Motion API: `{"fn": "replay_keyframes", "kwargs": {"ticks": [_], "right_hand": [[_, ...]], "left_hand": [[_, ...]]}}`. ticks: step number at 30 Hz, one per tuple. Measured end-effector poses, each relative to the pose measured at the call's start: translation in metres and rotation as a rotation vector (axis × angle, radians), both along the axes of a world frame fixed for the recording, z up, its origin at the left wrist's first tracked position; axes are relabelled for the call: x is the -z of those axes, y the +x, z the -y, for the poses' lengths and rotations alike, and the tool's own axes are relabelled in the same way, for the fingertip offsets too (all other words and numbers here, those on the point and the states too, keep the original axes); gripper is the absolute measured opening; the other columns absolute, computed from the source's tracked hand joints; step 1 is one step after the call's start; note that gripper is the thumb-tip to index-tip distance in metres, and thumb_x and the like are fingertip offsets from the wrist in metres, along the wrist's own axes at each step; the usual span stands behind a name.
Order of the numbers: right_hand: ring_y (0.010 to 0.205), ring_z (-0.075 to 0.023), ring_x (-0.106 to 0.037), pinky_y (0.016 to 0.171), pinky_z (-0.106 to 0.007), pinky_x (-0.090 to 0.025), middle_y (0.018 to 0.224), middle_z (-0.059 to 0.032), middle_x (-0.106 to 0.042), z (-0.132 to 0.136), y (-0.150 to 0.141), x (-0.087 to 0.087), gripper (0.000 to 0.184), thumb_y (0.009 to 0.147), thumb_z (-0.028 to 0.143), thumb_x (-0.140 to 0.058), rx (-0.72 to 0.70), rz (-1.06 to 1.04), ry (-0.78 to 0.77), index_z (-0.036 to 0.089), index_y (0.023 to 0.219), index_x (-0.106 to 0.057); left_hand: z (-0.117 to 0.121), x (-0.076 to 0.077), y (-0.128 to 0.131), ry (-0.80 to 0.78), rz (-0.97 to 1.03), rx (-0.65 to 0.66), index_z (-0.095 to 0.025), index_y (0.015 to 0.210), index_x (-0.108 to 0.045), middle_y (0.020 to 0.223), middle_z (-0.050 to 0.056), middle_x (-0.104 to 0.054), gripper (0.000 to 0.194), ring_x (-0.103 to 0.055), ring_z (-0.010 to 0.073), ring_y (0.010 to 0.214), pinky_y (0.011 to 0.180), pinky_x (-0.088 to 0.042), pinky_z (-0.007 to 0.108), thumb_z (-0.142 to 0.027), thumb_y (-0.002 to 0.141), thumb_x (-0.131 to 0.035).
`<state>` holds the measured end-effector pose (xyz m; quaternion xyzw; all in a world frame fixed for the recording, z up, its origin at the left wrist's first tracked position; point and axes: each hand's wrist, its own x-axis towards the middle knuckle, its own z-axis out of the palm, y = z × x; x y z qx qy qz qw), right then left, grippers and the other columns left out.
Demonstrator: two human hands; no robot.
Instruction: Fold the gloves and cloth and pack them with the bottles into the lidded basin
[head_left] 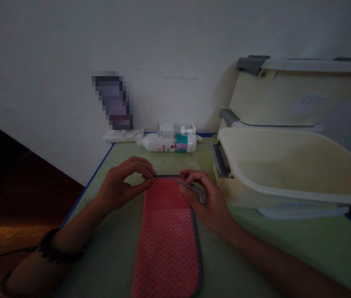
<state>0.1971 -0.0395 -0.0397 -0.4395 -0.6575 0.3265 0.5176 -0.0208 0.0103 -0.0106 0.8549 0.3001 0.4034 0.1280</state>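
A red textured cloth [169, 231] with a black-and-white checked edging lies lengthwise on the green table, folded so that two edges run together at its far end. At the far left corner, my left hand [126, 178] pinches the cloth between thumb and fingers. My right hand [208, 198] grips the far right corner, its thumb on the near side and a bit of checked trim bunched in the palm. Between the hands the two layers of edging are slightly apart. The near end of the cloth runs out of view.
Behind the cloth, a white bottle [169, 142] and a pump bottle [175, 127] lie on their sides. A pixelated, phone-like object [116, 101] leans on the wall above a white item [122, 135]. An open cream storage bin [287, 186] stands on the right, other bins behind it.
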Motion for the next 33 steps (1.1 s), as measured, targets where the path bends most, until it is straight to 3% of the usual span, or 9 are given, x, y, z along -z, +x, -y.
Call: {"fn": "replay_keyframes", "kwargs": {"ticks": [6,11,17,23,27,33], "right_hand": [[0.099,-0.0176,-0.057,0.088,-0.035,-0.042,0.106,-0.0058,-0.063,-0.0017,-0.0005,-0.0009,0.005,0.083,0.022,-0.056,0.067,0.062,-0.051,0.020,0.080,-0.058],[0.086,-0.0170,-0.059,0.078,-0.034,-0.045,0.087,-0.0030,-0.065,-0.0020,0.0001,-0.0011,0.003,0.081,0.022,-0.058,0.108,0.092,-0.038,0.021,0.079,-0.060],[0.085,-0.0145,-0.058,0.077,-0.030,-0.045,0.087,-0.0007,-0.062,-0.0020,-0.0011,0.0009,0.002,0.081,0.021,-0.059,0.137,0.000,0.038,0.022,0.082,-0.058],[0.088,-0.0134,-0.056,0.078,-0.029,-0.045,0.087,0.0015,-0.059,-0.0002,-0.0023,0.0073,0.011,0.079,0.017,-0.061,0.090,-0.180,0.007,0.024,0.084,-0.055],[0.087,-0.0138,-0.057,0.079,-0.030,-0.045,0.087,0.0012,-0.059,0.0005,-0.0023,0.0060,0.011,0.078,0.018,-0.062,0.107,-0.182,-0.018,0.024,0.083,-0.055],[0.082,-0.0140,-0.057,0.074,-0.028,-0.046,0.083,0.0008,-0.059,0.0003,-0.0036,0.0005,0.010,0.077,0.023,-0.063,0.126,-0.165,-0.055,0.023,0.081,-0.054]], "left_hand": [[-0.0003,0.0012,-0.0021,0.024,-0.006,0.014,-0.019,0.072,-0.058,0.078,0.001,-0.066,0.011,-0.061,0.0164,0.086,0.076,-0.050,0.030,-0.012,0.075,-0.066],[0.0003,-0.0005,-0.0018,0.014,-0.010,0.021,-0.018,0.070,-0.057,0.078,0.001,-0.065,0.012,-0.060,0.0156,0.085,0.076,-0.049,0.030,-0.010,0.074,-0.065],[0.0010,-0.0016,-0.0023,-0.043,-0.014,0.016,-0.017,0.071,-0.056,0.079,0.001,-0.064,0.011,-0.061,0.0126,0.078,0.071,-0.049,0.026,-0.011,0.075,-0.064],[0.0014,0.0021,-0.0033,-0.093,0.004,-0.017,-0.018,0.077,-0.057,0.083,0.002,-0.066,0.009,-0.063,0.0115,0.075,0.069,-0.049,0.023,-0.012,0.076,-0.064],[0.0025,0.0010,-0.0019,-0.047,-0.031,-0.078,-0.017,0.086,-0.060,0.078,0.001,-0.066,0.010,-0.063,0.0110,0.069,0.066,-0.050,0.022,-0.014,0.077,-0.063],[0.0016,0.0002,-0.0005,-0.037,-0.036,-0.126,-0.019,0.088,-0.064,0.084,0.002,-0.070,0.009,-0.065,0.0141,0.078,0.073,-0.053,0.025,-0.019,0.080,-0.060]]}}
